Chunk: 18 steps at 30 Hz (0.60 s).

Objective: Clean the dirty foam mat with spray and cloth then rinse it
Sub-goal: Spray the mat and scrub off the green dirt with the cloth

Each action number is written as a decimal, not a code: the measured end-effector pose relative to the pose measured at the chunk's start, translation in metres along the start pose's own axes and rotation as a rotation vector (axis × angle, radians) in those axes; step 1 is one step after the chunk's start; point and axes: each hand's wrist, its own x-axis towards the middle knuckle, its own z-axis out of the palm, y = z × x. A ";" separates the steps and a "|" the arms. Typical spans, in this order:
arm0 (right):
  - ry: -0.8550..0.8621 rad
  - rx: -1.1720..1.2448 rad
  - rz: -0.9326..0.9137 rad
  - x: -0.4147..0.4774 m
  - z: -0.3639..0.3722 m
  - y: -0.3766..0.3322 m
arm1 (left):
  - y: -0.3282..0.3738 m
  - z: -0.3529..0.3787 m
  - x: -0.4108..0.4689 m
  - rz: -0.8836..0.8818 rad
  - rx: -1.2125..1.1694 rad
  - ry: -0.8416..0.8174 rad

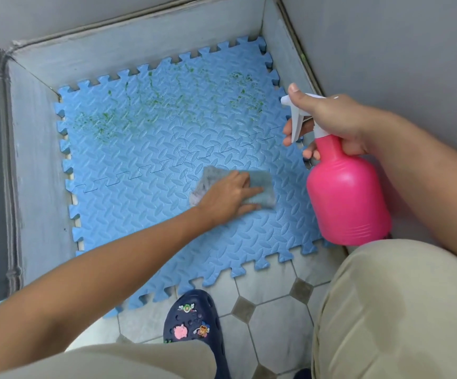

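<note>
Your left hand [230, 194] presses flat on the cloth [260, 184]; your right hand [331, 121] grips the spray bottle [347, 192]. Green stains [167, 97] remain across the mat's [129, 209] upper part; rinsing is still ahead.

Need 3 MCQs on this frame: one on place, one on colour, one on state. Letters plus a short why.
1. Where on the foam mat are the green stains?
A. Along the far edge, near the wall
B. Under the cloth
C. On the near edge, by the shoe

2. What colour is the body of the spray bottle?
A. Blue
B. Pink
C. Green

3. What is the left hand doing?
A. Hanging free above the mat
B. Gripping the bottle's trigger
C. Pressing the cloth flat on the mat

Answers:
1. A: the green specks spread over the far strip, while the near part looks clean.
2. B: the body is pink with a white trigger head, held by the right hand.
3. C: its fingers lie spread on the grey cloth, which rests on the mat.
</note>
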 end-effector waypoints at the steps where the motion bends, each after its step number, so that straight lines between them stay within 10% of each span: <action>1: 0.007 0.009 0.000 0.000 0.000 0.000 | -0.003 -0.001 0.017 -0.084 0.013 0.010; 9: 0.004 0.034 -0.003 0.000 -0.001 0.000 | -0.023 -0.016 0.079 -0.368 0.129 -0.053; 18: -0.016 -0.012 0.040 0.015 0.023 -0.004 | -0.146 -0.079 -0.094 -1.059 0.153 0.294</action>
